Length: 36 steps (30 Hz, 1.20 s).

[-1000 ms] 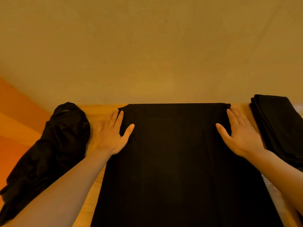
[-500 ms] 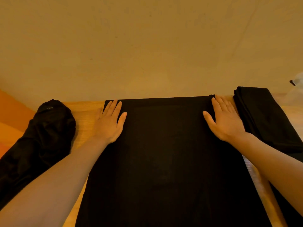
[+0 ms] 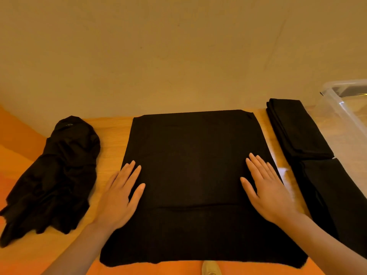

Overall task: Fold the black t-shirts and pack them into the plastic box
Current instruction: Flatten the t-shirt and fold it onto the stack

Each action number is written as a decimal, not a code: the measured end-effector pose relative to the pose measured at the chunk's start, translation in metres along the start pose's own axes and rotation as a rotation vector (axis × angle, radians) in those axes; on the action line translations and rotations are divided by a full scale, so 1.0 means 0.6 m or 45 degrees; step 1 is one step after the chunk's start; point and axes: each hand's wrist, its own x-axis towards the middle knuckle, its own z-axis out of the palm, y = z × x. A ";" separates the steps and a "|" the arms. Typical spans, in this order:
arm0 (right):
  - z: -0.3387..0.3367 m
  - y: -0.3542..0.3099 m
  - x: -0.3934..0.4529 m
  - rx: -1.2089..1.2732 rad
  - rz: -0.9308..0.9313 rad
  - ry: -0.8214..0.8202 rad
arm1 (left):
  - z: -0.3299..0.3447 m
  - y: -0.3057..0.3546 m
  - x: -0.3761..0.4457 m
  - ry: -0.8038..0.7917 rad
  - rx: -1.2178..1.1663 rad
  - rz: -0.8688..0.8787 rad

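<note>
Black cotton t-shirt (image 3: pixel 190 155) looked soft and limp; your left hand (image 3: pixel 119 195) and right hand (image 3: pixel 266 193) lay flat, fingers loosely spread; grip its side edges.

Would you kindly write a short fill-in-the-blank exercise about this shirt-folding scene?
1. Both hands lie flat on the ____ t-shirt spread on the table.
2. The crumpled pile lies beside the ____ hand.
3. The folded stack lies between the spread shirt and the clear plastic ____.
4. The right hand has its fingers ____, gripping nothing.

Answers: black; left; box; open
</note>
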 end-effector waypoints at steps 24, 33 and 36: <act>0.067 0.013 -0.310 0.209 -0.127 0.500 | 0.044 -0.027 -0.296 0.333 0.012 -0.045; 0.085 -0.012 -0.308 0.728 0.692 0.302 | 0.033 0.054 -0.304 0.195 -1.088 -0.859; 0.077 -0.024 -0.302 0.938 0.741 0.360 | 0.027 0.064 -0.296 0.152 -1.309 -0.891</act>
